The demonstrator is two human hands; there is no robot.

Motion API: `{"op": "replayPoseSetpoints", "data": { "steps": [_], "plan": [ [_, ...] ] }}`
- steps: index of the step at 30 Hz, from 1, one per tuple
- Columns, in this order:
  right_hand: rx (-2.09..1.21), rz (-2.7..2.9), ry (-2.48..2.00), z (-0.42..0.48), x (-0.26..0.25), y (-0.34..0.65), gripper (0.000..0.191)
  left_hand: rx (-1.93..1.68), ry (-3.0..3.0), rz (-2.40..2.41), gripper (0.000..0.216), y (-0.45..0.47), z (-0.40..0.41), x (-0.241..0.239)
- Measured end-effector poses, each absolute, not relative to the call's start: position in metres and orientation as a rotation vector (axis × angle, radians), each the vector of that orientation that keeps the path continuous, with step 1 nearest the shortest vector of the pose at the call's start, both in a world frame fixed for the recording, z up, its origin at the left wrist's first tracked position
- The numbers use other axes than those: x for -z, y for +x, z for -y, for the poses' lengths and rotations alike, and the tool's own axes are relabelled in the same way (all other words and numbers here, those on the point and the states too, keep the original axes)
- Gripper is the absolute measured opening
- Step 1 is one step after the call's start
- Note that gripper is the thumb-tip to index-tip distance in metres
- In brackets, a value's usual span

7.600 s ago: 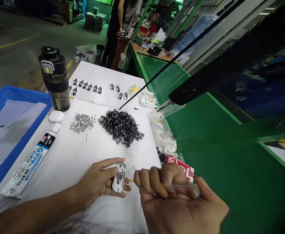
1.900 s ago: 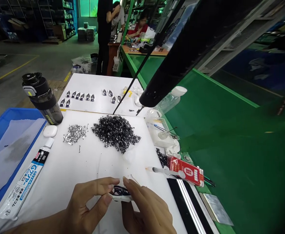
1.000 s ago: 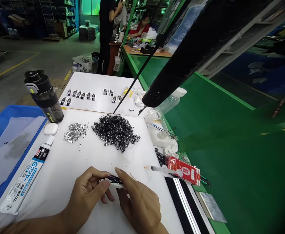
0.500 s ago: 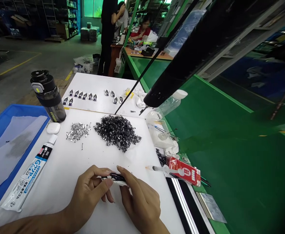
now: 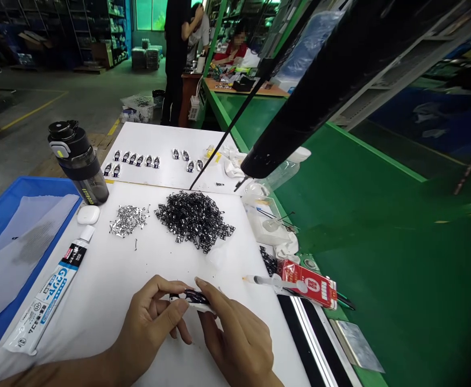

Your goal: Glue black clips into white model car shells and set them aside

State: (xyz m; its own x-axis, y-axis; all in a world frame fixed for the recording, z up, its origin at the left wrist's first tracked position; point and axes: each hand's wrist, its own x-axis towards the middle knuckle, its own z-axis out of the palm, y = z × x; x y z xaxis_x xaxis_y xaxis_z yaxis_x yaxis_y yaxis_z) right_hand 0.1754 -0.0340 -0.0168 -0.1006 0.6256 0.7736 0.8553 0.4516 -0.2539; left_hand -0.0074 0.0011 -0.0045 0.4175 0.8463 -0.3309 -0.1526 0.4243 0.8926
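Between both hands, low over the white board (image 5: pixel 110 290), is a small part with a black, glossy top and a white underside (image 5: pixel 195 296). My left hand (image 5: pixel 150 317) pinches its left end with thumb and forefinger. At its right end, my right hand (image 5: pixel 237 333) grips it, the forefinger along the top edge; the fingers below are partly hidden. Beyond the hands lie a heap of small black frame-like pieces (image 5: pixel 193 220) and a smaller pile of silvery metal pieces (image 5: pixel 127 220). One silvery piece (image 5: pixel 136 244) lies alone in front of that pile.
On the left are a glue tube (image 5: pixel 52 293), a white case (image 5: pixel 88 215), a dark bottle (image 5: pixel 78 161) and a blue tray (image 5: pixel 1 201). A syringe (image 5: pixel 273 281) rests by a red box (image 5: pixel 310 282) on the right. Assembled parts (image 5: pixel 138 160) stand behind; a black lamp-like arm (image 5: pixel 284 129) slants overhead.
Both hands, still holding the small black-and-white part, have shifted slightly right and down. The view has moved a little; the piles look unchanged.
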Motion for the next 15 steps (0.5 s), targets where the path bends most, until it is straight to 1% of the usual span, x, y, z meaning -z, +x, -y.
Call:
{"op": "replayPoseSetpoints", "data": {
  "steps": [5, 15],
  "plan": [
    [0.285, 1.896, -1.275, 0.0376, 0.0171, 0.179, 0.051, -0.747, 0.9, -0.933, 0.046, -0.0069, -0.0046, 0.0016],
    [0.177, 1.934, -1.339, 0.0377, 0.0245, 0.18, 0.053, -0.78, 0.85, -0.956, 0.041, -0.0091, -0.0064, 0.0021]
  ]
}}
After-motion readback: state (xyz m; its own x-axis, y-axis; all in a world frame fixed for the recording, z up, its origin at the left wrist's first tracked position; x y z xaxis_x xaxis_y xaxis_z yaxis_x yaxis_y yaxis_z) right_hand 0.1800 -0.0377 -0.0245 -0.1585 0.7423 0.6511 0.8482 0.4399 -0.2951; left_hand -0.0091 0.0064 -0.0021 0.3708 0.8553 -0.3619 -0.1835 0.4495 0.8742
